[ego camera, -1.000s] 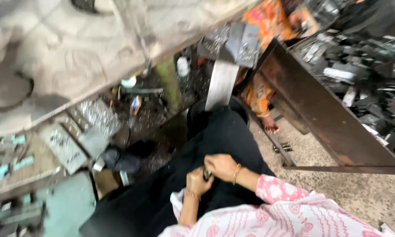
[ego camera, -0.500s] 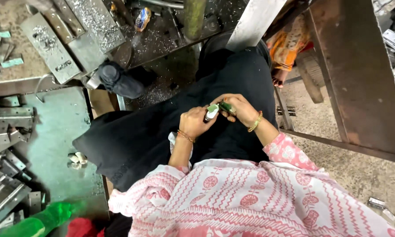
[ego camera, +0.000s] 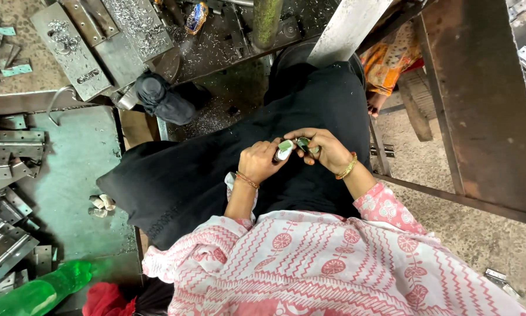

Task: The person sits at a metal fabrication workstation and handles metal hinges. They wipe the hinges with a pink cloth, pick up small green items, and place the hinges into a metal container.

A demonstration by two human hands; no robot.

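both hands meet over the lap, on the black cloth [ego camera: 216,175]. the left hand [ego camera: 261,161] is clenched round a small white-and-green tube-shaped packet [ego camera: 284,150], and the right hand [ego camera: 327,150] pinches a small dark green piece [ego camera: 305,144] just beside the packet's end; whether the two bits touch, i cannot tell. each wrist wears a thin bangle.

a crumpled blue-and-orange wrapper [ego camera: 196,16] lies at the top on the dark metal surface [ego camera: 216,47] strewn with shavings. a green plastic bottle [ego camera: 38,291] lies on its side at the lower left, near stacked grey metal hinges [ego camera: 5,246]. small pale lumps [ego camera: 101,202] sit on the teal floor patch. a rusty frame [ego camera: 479,105] fills the right side.

against half a second ago, the hands hold the same spot on the lap with the packet between them; the view has barely shifted, the bottle showing a little more.
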